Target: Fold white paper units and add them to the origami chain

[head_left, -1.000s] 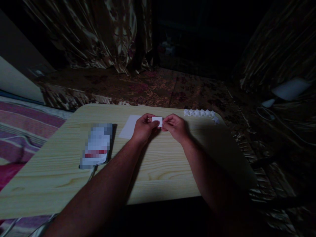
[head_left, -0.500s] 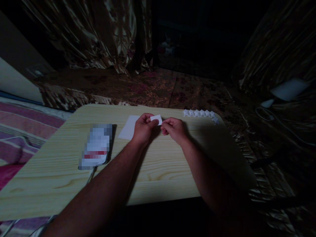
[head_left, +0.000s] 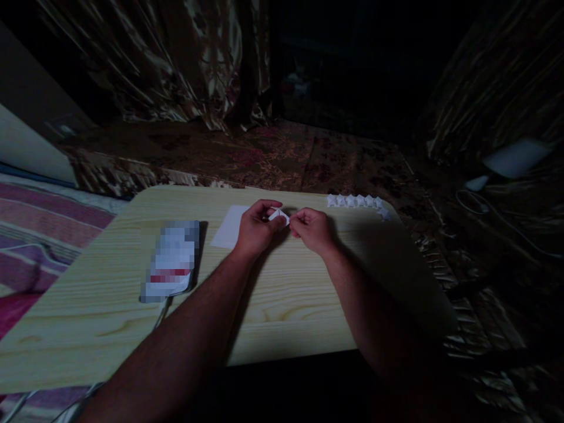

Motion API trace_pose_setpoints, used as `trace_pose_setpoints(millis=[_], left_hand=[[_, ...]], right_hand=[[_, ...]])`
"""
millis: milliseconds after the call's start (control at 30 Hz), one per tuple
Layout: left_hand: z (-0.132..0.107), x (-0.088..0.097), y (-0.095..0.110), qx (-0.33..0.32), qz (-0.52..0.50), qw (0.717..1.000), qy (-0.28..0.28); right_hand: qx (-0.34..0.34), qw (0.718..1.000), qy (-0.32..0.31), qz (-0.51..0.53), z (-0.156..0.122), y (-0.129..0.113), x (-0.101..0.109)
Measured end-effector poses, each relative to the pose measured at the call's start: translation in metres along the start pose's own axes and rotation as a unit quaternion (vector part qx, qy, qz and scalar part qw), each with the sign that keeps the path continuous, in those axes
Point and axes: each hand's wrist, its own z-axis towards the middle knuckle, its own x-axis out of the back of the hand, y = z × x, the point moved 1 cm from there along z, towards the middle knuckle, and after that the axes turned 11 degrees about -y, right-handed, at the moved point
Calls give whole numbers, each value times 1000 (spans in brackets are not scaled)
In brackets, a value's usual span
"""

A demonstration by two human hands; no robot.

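A small folded white paper (head_left: 278, 215), now peaked like a triangle, is pinched in my left hand (head_left: 258, 228) under the thumb. My right hand (head_left: 311, 228) is closed at the paper's right corner, thumb against fingers, and seems to grip that corner. Both hands are just above the wooden table (head_left: 282, 311). Behind my left hand lies a stack of white paper sheets (head_left: 227, 228). Several folded white paper pieces (head_left: 350, 201) stand in a row by the table's far right edge.
A phone-like device (head_left: 174, 261), blurred out, lies on the left with a white cable (head_left: 162, 314) running from it. Striped bedding (head_left: 39, 223) is beside the table. Beyond the far edge is a patterned covering (head_left: 247, 155); a pale lamp-like object (head_left: 517, 160) is at right.
The paper between my hands has gone from a flat rectangle to a peaked, triangular shape. My left index finger has lifted slightly off it. The row of folded pieces has stayed put.
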Motion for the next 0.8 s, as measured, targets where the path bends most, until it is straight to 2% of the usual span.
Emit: trace_pose_setpoints(millis=[233,400,600,800], left_hand=[[-3,-3,-1,5,50,999,-8],[-3,-7,0,10,-18,1000,-5],[-6,-11,4,-23,0,1000,-6],[-4,-9,-2,-8,-31,999,28]], right_hand=[[43,998,29,-45,1,-2,3],[66,995,22,-67,-1,-7,4],[59,997,5,-45,-3,-9,2],[38,999,-4,2,-3,-11,0]])
